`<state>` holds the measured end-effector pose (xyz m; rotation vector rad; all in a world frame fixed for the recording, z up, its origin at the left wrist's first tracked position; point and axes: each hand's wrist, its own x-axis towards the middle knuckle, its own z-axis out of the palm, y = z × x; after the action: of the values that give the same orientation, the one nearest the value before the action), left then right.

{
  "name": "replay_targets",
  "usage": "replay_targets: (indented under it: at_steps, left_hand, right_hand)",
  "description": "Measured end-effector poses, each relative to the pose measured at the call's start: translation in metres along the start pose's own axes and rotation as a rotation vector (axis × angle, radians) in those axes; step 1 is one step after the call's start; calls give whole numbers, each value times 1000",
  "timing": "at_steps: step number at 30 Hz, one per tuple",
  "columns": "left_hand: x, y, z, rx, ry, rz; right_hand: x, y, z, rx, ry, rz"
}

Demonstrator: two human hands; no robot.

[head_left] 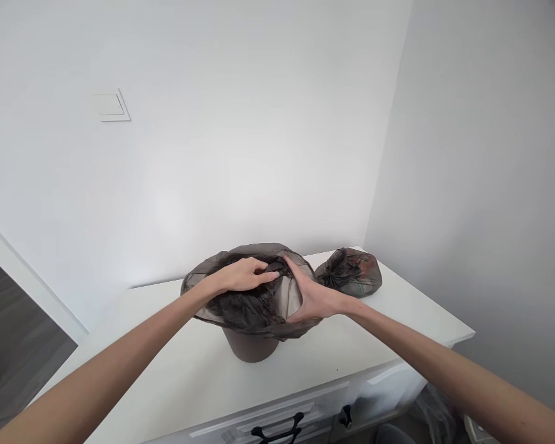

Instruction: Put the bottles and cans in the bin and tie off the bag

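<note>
A dark translucent bin bag (pixel 250 308) lines a small brown bin (pixel 252 346) on the white cabinet top. The bag's wide mouth spreads over the rim, and its inside is crumpled. My left hand (pixel 243 275) rests over the opening from the left, palm down, thumb apart from the index finger; its other fingertips are partly hidden. At the right side of the opening, my right hand (pixel 313 298) presses against the bag with thumb and fingers spread wide. A knotted dark bag (pixel 349 271) with something reddish inside lies just to the right.
The white cabinet (pixel 166 364) has drawers with black handles (pixel 277 430) at its front. A pale wall (pixel 240 123) with a switch plate (pixel 112 105) rises behind, and another wall meets it on the right. Clear plastic (pixel 435 413) hangs low at the right.
</note>
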<state>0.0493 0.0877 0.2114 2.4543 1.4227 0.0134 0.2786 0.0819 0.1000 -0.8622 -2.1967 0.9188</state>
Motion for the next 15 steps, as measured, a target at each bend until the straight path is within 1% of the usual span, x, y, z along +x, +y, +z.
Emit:
replay_targets:
  at_steps: [3,7,9,11,12,13,14,15]
  left_hand:
    - [4,-13,5,118,24,1]
    - [9,-23,7,224,-17,-23]
    - [7,-24,3,241,-49,-25]
    - [-2,-26,-6,228,-75,-10]
    - [-8,-28,-10,209,-62,3]
    - [-15,-30,-15,187,-20,20]
    - [-22,-34,-18,163,45,37]
    - [-29,-39,-21,139,119,51]
  right_hand:
    - [5,12,10,146,-41,60]
    - [11,19,17,307,-93,70]
    - [11,19,13,329,-137,86]
    - [8,17,3,331,-188,140]
    - [6,15,-4,332,-206,190]
    - [5,12,-11,331,-208,247]
    - [4,8,-19,320,-188,299]
    - [3,4,-25,296,-139,337]
